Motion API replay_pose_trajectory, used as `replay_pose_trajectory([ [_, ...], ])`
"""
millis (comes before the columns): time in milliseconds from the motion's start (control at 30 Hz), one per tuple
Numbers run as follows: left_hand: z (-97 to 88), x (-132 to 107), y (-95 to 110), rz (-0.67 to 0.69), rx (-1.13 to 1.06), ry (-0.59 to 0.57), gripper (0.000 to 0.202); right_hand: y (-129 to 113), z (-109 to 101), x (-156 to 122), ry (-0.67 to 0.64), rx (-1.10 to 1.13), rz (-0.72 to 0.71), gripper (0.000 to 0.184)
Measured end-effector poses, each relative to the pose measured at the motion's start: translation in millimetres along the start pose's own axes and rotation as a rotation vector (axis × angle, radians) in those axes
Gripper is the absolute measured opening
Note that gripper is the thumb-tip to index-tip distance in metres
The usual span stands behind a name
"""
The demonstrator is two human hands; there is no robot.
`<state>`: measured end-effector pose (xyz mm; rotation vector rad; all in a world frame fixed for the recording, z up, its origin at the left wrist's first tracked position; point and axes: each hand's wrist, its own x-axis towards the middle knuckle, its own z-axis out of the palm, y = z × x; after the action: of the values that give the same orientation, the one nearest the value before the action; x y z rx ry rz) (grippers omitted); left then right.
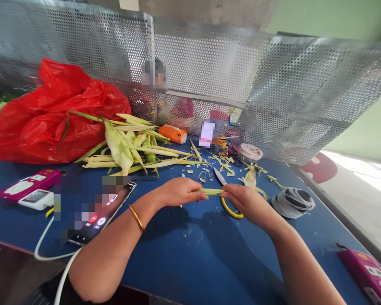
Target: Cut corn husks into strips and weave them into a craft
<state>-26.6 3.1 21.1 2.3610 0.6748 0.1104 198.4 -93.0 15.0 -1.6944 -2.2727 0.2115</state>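
Note:
My left hand [179, 191] and my right hand [246, 201] meet over the blue table [190, 258], each pinching one end of a pale green strip of leaf [211, 192] stretched between them. Both hands are closed on it. Scissors with yellow handles [227, 203] lie just under and behind my right hand, the blade pointing away. A gold bangle [136, 217] sits on my left wrist. A pile of long green and yellow leaves [130, 146] lies behind my left hand.
A red plastic bag [51, 114] bulges at the back left. A phone [95, 212] on a white cable lies at the left, beside a pink device [28, 182]. An orange tool [174, 133], tape rolls [294, 202] and leaf scraps sit before a perforated metal screen [209, 67].

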Motion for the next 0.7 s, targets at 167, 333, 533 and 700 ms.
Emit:
replay_pose_trajectory([
  [167,1.0,2.4,-5.1,-0.025,0.03,0.074,0.046,8.9,-9.3,-0.6,0.206,0.201,0.06,0.032],
  [333,8.4,3.6,-5.1,-0.069,-0.342,0.019,0.056,4.8,-6.4,1.5,0.369,0.175,0.155,0.031],
  [533,13.4,4.0,-0.6,-0.204,-0.744,-0.002,0.059,4.8,-3.9,1.4,0.428,0.154,0.234,0.03],
  [700,11.3,6.1,-3.8,-0.207,-0.847,0.014,0.051,10.7,-9.0,-0.5,0.462,0.139,0.254,0.027],
])
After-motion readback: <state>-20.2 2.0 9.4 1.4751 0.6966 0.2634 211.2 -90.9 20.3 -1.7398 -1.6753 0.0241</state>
